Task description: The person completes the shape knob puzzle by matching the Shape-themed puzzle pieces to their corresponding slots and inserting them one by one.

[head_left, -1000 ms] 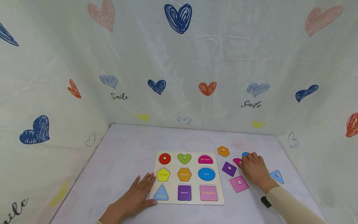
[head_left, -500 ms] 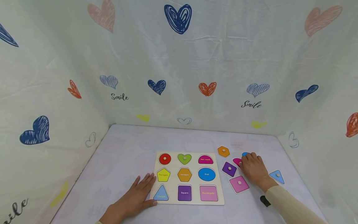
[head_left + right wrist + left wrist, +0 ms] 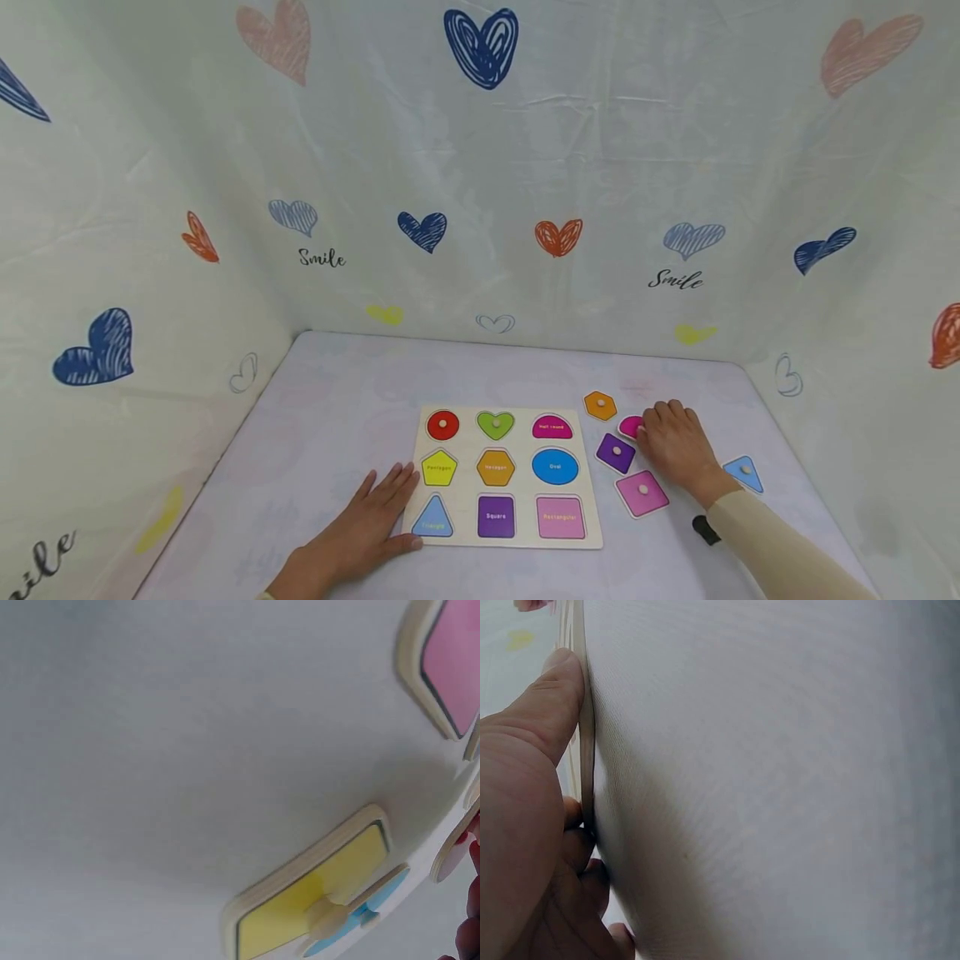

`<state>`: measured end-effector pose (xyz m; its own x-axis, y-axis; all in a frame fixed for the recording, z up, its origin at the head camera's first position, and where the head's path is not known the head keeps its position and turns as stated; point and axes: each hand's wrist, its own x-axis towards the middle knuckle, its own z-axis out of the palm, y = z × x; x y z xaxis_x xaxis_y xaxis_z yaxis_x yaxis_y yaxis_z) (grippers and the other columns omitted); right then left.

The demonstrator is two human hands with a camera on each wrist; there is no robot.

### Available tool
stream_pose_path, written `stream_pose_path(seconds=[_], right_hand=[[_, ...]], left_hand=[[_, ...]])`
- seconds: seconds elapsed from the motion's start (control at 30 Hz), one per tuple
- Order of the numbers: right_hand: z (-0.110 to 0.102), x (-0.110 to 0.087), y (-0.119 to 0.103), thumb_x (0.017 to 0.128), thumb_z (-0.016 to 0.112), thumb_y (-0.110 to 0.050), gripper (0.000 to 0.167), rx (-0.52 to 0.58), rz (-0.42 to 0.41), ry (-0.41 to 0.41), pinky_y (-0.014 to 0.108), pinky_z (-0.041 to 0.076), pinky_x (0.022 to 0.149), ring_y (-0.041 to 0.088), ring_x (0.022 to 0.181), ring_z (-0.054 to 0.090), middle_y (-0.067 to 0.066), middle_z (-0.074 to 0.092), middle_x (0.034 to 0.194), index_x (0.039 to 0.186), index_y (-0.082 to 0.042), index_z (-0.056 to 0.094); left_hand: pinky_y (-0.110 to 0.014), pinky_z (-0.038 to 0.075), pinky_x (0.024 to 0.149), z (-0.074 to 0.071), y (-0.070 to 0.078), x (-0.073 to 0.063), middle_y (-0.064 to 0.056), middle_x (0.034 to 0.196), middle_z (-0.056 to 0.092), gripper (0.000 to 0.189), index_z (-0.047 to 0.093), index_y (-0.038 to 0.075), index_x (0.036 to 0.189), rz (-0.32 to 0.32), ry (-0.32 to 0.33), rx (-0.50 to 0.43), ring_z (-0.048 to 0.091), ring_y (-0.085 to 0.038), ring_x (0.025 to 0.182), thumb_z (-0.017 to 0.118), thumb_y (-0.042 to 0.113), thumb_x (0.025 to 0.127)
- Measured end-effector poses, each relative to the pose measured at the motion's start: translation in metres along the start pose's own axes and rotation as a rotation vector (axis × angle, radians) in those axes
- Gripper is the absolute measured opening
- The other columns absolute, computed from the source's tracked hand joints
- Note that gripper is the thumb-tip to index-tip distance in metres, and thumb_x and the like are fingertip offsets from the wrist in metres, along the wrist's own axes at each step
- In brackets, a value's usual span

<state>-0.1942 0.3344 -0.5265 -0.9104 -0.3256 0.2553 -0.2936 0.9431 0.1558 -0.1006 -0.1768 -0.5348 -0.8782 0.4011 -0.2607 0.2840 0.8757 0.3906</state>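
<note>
My left hand (image 3: 365, 521) lies spread along the left edge of a shape puzzle board (image 3: 513, 442), fingertips and thumb on its border. In the left wrist view, the thumb (image 3: 551, 697) presses along the board's edge. At the right, my right hand (image 3: 678, 442) pinches a magenta half-round puzzle piece (image 3: 628, 427). The right wrist view shows this half-round piece (image 3: 450, 855) tilted by the fingertips, mostly cut off at the frame's side. Below the hand there lie a yellow knobbed piece (image 3: 315, 892) and a blue piece (image 3: 382, 892), both hidden from the head view.
Around the right hand lie an orange hexagon piece (image 3: 600, 406), a purple square (image 3: 616, 453), a pink rectangle (image 3: 642, 494) and a blue triangle (image 3: 743, 473). On the board sit a red circle (image 3: 442, 425) and a green heart (image 3: 496, 426), both with knobs. A heart-print curtain (image 3: 480, 167) surrounds the table.
My right hand has shifted slightly left and away from me, and the half-round piece has moved with it. The blue piece is now covered by the hand. My left hand stays put.
</note>
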Motion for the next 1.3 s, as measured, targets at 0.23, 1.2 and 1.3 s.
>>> stream_pose_path(seconds=[0.23,1.2,1.3], right_hand=[[-0.007,0.01,-0.007,0.093,0.081,-0.023,0.029,-0.024,-0.027,0.018,0.039,0.041,0.072,0.03,0.087,0.049,0.008,0.051,0.081,0.093,-0.001,0.061],[-0.005,0.059,-0.091,0.09,0.085,-0.029,0.033,0.003,-0.173,0.048,0.04,0.053,0.081,0.025,0.094,0.053,0.009,0.062,0.092,0.102,-0.004,0.068],[-0.004,0.063,-0.1,0.091,0.083,-0.029,0.03,0.005,-0.19,0.044,0.04,0.054,0.082,0.025,0.093,0.053,0.009,0.063,0.092,0.101,-0.004,0.068]], left_hand=[[-0.059,0.005,0.133,-0.002,0.001,-0.001,-0.003,0.174,0.03,0.102,0.031,0.013,0.167,-0.011,-0.003,-0.002,0.017,-0.03,0.164,0.072,0.065,0.089],[-0.061,0.009,0.132,-0.002,0.001,-0.001,-0.005,0.174,0.031,0.102,0.034,0.012,0.166,-0.005,-0.003,-0.009,0.02,-0.03,0.163,0.072,0.066,0.089],[-0.061,0.008,0.132,-0.001,0.001,-0.001,-0.004,0.174,0.031,0.101,0.034,0.012,0.166,-0.003,-0.002,-0.01,0.02,-0.03,0.164,0.072,0.066,0.089]])
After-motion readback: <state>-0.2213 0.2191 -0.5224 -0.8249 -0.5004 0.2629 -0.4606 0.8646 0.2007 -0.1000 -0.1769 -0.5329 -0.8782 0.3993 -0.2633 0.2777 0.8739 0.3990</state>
